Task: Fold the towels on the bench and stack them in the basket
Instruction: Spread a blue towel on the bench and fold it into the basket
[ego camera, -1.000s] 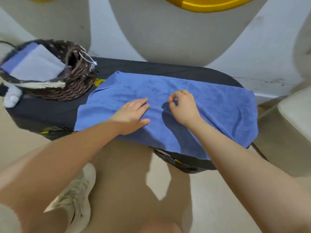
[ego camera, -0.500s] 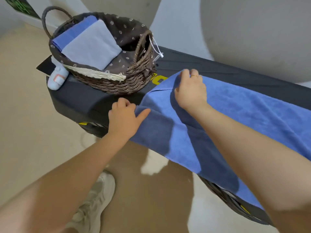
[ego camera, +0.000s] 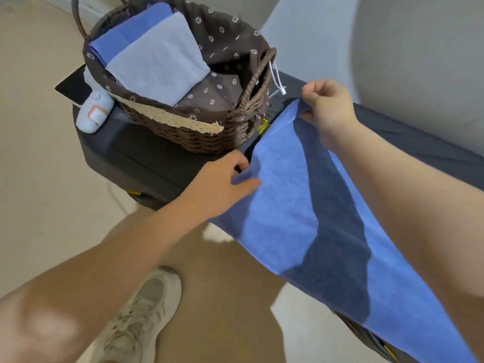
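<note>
Two hands hold the same short end of one blue towel, one at each corner, which is how a person takes a cloth to lift that end and lay it over the rest for a fold. Nearest, the left hand pinches the near corner between thumb and curled fingers, just at the bench's front edge. From there the towel runs long and flat along the dark bench toward the lower right, its near edge hanging a little over the side; spread out like that, it gives a flat bed for the fold to land on. Farther back, the right hand has its fingers curled tight round the far corner and has it raised slightly off the bench top, so that end looks ready to be carried across. The fold itself is not yet made, I judge.

Beyond the hands, just beside the towel's held end, stands a wicker basket with a flowered dark lining. Two folded towels already lie in it, a pale grey-blue towel on top of a deeper blue folded towel, stacked flat so more can go on top. A small white device rests on the bench at the basket's left.
</note>
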Demonstrator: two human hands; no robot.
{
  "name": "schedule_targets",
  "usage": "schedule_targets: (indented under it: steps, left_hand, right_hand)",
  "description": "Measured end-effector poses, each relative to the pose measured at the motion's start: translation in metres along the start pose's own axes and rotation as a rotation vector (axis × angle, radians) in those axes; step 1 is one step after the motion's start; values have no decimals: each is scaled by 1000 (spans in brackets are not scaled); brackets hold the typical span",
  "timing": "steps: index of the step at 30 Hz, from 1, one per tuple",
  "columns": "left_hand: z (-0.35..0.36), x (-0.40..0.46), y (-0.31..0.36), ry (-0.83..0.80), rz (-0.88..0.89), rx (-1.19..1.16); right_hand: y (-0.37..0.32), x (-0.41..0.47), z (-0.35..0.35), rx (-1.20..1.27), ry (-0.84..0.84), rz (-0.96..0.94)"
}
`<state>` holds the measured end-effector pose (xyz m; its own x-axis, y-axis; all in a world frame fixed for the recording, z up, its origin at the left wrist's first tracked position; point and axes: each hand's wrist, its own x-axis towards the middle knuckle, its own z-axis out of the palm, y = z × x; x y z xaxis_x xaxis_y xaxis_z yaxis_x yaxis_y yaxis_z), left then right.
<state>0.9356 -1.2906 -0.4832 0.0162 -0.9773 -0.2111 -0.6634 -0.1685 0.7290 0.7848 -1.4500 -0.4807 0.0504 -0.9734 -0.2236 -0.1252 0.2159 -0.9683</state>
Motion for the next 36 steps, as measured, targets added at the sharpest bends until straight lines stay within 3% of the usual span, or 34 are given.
schedule_targets:
  steps: [4,8,12,20,27,36]
  left_hand:
    - [-29,0,15,-162,-7,120]
    - [-66,-4,31,-18,112,145]
    - [-63,-12,40,81,125,67]
    - [41,-13,86,-109,213,-262]
    - [128,-33,160,-204,499,16]
    - [208,-67,249,-415,492,-11]
  right_hand:
    - [-29,1,-5,210,-27,54]
    - [-62,1,-4,416,-55,56]
    - [-64,-15,-15,519,1,73]
    - [-17,-66,-135,188,269,74]
    - [14,-104,-257,-293,475,-44]
    - [41,-146,-371,-216,590,20]
